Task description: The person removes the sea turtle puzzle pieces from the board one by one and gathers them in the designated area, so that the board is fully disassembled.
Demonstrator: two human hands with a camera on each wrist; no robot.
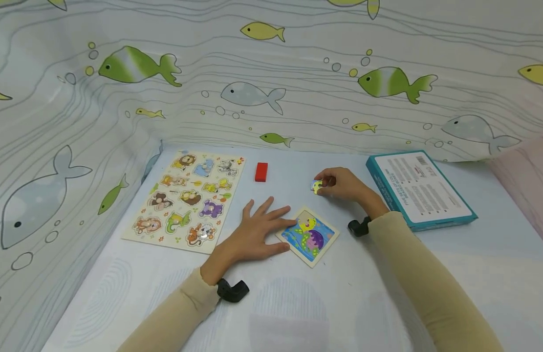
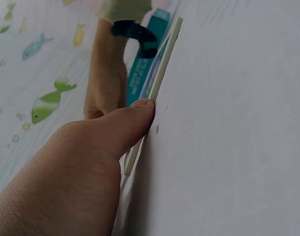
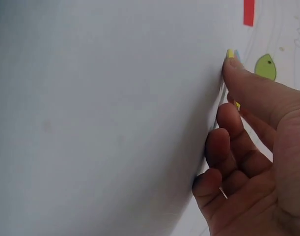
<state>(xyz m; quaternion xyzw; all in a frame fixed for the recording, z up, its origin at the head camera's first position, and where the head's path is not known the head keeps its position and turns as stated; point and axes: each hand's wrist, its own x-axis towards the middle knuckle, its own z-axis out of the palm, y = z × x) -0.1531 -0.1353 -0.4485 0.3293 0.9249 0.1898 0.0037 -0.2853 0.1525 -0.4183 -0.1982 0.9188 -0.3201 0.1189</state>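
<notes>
A small square turtle jigsaw puzzle (image 1: 315, 239) lies on the table, turned cornerwise, with bare wood showing near its top corner. My left hand (image 1: 260, 230) rests beside it with fingers spread, the fingertips and thumb at the puzzle's left edges. In the left wrist view the thumb presses against the rim of the puzzle board (image 2: 164, 61). Beyond the puzzle, my right hand (image 1: 343, 185) pinches a small yellow and blue puzzle piece (image 1: 316, 186) between thumb and fingers, low over the table. Only slivers of the puzzle piece (image 3: 230, 53) show in the right wrist view.
An animal peg puzzle board (image 1: 189, 203) lies at the left. A red block (image 1: 261, 172) sits behind the left hand. The teal box (image 1: 423, 190) is at the right, near the right forearm. A fish-patterned sheet (image 1: 315, 63) rises behind the table.
</notes>
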